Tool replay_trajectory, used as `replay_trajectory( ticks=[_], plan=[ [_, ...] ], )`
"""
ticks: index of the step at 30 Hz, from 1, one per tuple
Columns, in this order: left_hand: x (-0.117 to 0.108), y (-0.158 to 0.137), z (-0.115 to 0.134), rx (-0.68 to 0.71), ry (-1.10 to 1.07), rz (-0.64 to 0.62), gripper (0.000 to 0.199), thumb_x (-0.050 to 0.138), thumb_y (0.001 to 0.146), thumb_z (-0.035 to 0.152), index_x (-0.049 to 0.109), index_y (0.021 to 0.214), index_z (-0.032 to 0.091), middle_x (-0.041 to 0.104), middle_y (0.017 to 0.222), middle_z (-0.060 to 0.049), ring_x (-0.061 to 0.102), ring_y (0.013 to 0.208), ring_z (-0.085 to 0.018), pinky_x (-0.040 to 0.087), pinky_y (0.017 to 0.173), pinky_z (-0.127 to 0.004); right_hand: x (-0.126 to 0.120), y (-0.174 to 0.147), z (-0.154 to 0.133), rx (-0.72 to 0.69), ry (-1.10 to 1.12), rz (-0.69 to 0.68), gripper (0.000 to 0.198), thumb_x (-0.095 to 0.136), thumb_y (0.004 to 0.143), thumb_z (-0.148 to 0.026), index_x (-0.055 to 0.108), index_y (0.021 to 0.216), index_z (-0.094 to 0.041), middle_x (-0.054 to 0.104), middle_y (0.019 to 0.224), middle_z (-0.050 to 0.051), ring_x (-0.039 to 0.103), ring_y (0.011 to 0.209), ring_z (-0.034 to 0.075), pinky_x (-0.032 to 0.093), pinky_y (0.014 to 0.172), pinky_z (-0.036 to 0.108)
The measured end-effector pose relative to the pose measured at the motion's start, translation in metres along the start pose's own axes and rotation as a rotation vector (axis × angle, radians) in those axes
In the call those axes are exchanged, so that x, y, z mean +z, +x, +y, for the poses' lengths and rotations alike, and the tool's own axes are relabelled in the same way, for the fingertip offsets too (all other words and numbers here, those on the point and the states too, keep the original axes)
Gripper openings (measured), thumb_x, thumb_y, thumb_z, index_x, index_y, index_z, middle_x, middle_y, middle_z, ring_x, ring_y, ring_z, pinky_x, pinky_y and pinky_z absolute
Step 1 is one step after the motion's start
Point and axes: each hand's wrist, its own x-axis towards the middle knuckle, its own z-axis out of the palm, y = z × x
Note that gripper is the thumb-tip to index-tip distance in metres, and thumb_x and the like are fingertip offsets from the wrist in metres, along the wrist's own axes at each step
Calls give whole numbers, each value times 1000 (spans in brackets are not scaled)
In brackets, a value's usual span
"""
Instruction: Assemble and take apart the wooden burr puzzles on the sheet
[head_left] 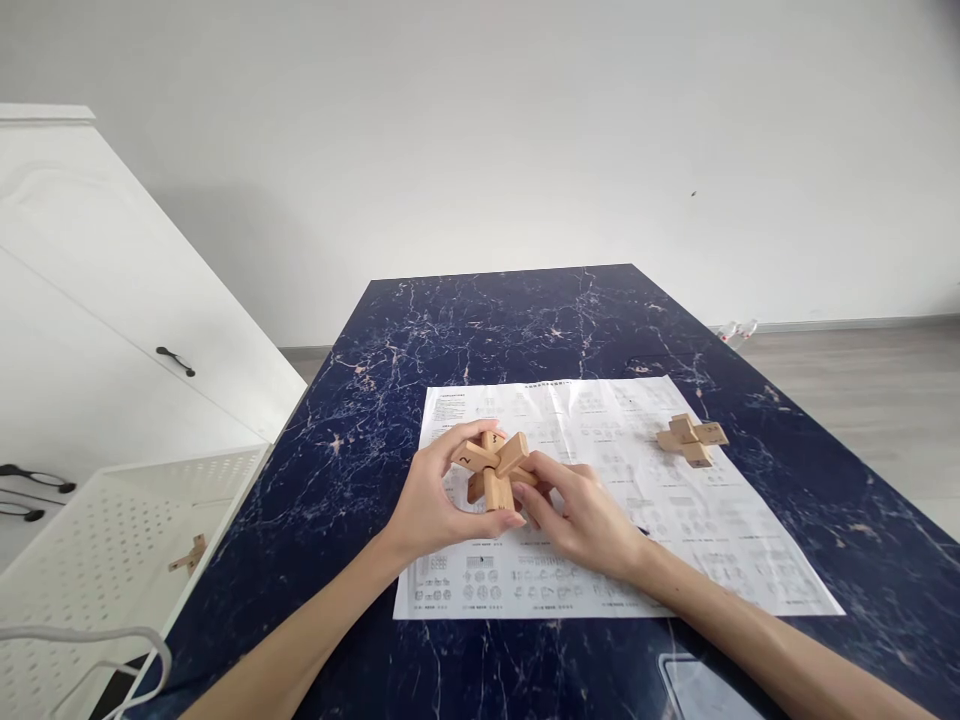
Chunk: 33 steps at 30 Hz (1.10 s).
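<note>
Between my two hands is a wooden burr puzzle (498, 488), its light-brown bars crossing one another and some marked with black numbers. My left hand (435, 490) grips it from the left, thumb along the near side and fingers around the far side. From the right, my right hand (574, 505) pinches a bar of the same puzzle between thumb and fingers. The puzzle is held above a printed instruction sheet (600, 450) with rows of small diagrams. Some of its bars are hidden behind my fingers.
A second wooden puzzle (691, 440) rests on the sheet's right side. The sheet lies on a dark blue marbled table (480, 330). At the near edge is a phone-like object (705, 690), partly under my right forearm. Left stand a white cabinet (112, 280) and perforated shelf (112, 520) holding wooden pieces (187, 555).
</note>
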Motion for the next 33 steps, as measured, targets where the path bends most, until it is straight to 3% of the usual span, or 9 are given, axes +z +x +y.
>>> replay_trajectory(
  ticks=[13, 20, 24, 29, 33],
  plan=[
    [-3, 1, 1, 108, -65, -55, 84, 100, 67, 39, 61, 140, 27, 71, 130, -10, 70, 119, -32, 58, 106, -47, -5, -1, 9, -163, -38, -37, 22, 47, 110, -25, 47, 87, -24, 57, 71, -2, 50, 59, 14, 37, 58, 28],
    [-4, 0, -1, 200, -29, -41, 64, 98, 72, 39, 70, 129, 31, 61, 146, -10, 62, 134, -36, 55, 112, -52, -1, -1, 13, -284, -131, 80, 16, 46, 113, -24, 57, 102, -23, 64, 77, 0, 54, 59, 14, 38, 56, 26],
    [-4, -2, -3, 84, -85, -128, 81, 97, 75, 38, 57, 146, 38, 57, 152, -9, 67, 126, -33, 58, 108, -52, -2, 0, 16, -361, -218, 155, 18, 45, 114, -22, 61, 106, -22, 66, 76, -1, 54, 56, 13, 39, 52, 25],
    [-4, -2, -2, -134, -81, -160, 112, 94, 77, 45, 25, 165, 40, 59, 150, -11, 61, 136, -36, 46, 118, -62, -3, 2, 18, -361, -357, 215, 22, 44, 114, -23, 66, 115, -21, 74, 81, 2, 60, 55, 13, 43, 54, 26],
    [-1, -2, -3, -162, -133, -201, 87, 88, 82, 53, 45, 155, 35, 59, 150, -11, 58, 140, -36, 47, 118, -57, -3, 4, 19, -348, -382, 270, 27, 45, 113, -20, 69, 126, -23, 80, 92, 3, 64, 55, 13, 48, 54, 26]
  ],
)
